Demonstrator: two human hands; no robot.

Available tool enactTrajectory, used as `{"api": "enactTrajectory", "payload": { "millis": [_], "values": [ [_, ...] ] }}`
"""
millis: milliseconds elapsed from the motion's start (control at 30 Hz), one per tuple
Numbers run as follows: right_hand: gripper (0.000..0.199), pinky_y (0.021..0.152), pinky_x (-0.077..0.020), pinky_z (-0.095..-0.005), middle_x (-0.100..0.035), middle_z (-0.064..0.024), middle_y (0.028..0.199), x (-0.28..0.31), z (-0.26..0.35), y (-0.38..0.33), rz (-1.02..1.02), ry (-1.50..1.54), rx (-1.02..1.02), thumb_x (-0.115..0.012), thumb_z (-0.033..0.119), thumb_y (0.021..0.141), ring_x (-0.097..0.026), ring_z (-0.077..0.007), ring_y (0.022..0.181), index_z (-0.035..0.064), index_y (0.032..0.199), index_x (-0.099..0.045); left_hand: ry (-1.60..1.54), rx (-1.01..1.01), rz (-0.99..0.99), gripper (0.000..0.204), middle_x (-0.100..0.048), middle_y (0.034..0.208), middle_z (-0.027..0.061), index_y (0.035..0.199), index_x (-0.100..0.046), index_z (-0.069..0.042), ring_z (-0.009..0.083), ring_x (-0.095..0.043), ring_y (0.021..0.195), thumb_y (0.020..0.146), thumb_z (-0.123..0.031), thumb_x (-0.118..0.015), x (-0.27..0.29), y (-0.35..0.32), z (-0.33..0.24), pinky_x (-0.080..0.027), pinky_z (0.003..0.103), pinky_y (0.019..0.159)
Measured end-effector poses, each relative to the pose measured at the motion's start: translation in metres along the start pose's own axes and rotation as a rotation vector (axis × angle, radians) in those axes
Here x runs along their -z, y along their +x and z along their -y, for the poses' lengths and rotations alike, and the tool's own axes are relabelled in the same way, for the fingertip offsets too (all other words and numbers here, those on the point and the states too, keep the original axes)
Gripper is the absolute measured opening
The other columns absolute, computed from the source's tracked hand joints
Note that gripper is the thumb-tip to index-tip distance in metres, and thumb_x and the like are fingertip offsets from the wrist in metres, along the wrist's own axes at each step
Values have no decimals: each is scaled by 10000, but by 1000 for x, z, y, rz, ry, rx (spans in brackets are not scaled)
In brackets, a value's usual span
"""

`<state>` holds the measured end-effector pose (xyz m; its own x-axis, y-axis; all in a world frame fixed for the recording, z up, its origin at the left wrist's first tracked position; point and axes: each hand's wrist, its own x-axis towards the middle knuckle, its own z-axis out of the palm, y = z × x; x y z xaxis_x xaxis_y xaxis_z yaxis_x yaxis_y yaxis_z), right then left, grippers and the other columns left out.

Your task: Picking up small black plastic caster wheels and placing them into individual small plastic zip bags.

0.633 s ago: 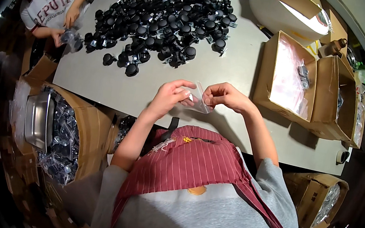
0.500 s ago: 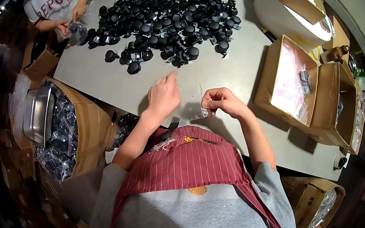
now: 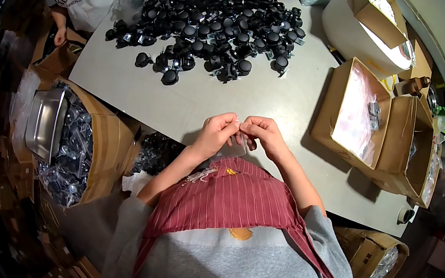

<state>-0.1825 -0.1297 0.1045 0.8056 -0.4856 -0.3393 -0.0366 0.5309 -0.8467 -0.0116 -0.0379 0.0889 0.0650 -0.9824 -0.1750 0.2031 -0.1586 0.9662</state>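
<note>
Clear plastic bag [image 3: 240, 141], left hand [image 3: 215, 132] back meeting right hand [image 3: 263, 135]

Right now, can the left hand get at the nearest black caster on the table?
Probably yes. The left hand is pinching a small clear bag with the right hand, but bare table lies between it and the nearest caster, with nothing in the way.
</note>
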Motion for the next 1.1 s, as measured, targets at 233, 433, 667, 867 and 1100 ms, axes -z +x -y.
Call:
{"api": "enactTrajectory", "payload": {
  "millis": [233, 433, 667, 867, 1100],
  "values": [
    [106, 577, -498, -354, -641, -116, 821, 15, -5, 11, -505, -1291, 733, -699, 52, 779, -595, -272, 631, 40, 868, -645, 1003, -456, -406, 157, -600, 601, 75, 713, -566, -50, 259, -633, 592, 827, -113, -654, 3, 0, -5, -497, 407, 541],
    [568, 811, -549, -392, -542, -124, 1251, -8, -3, 23, -68, -1472, 715, -685, 32, 699, -648, -319, 996, 48, 1244, -527, 1228, -644, -267, 95, -644, 847, 128, 810, -602, -34, 318, -653, 847, 742, -73, -654, 3, 0, 11, -541, 441, 661],
    [344, 593, -520, -329, -633, -137, 889, 10, -25, 78, -243, -915, 634, -542, -123, 765, -680, -197, 691, 25, 1071, -591, 1270, -270, -456, 226, -649, 723, 199, 956, -508, -12, 402, -669, 735, 784, -103, -625, 25, 6, 28, -547, 529, 632],
    [665, 806, -554, -328, -600, -170, 1245, 52, -16, 135, -210, -749, 457, -693, 63, 727, -679, -225, 908, 18, 1366, -515, 1448, -295, -679, 221, -655, 742, 167, 977, -540, -35, 376, -673, 756, 792, -113, -632, 75, 2, 22, -546, 517, 612],
    [659, 1042, -420, -480, -420, -137, 1561, 92, -19, 147, -186, -1456, 606, -675, 117, 688, -533, -388, 1169, 78, 1335, -555, 1578, -319, -693, 140, -641, 782, 139, 942, -625, -65, 347, -654, 791, 812, -114, -636, 95, 3, 14, -554, 473, 626]
  ]
}}
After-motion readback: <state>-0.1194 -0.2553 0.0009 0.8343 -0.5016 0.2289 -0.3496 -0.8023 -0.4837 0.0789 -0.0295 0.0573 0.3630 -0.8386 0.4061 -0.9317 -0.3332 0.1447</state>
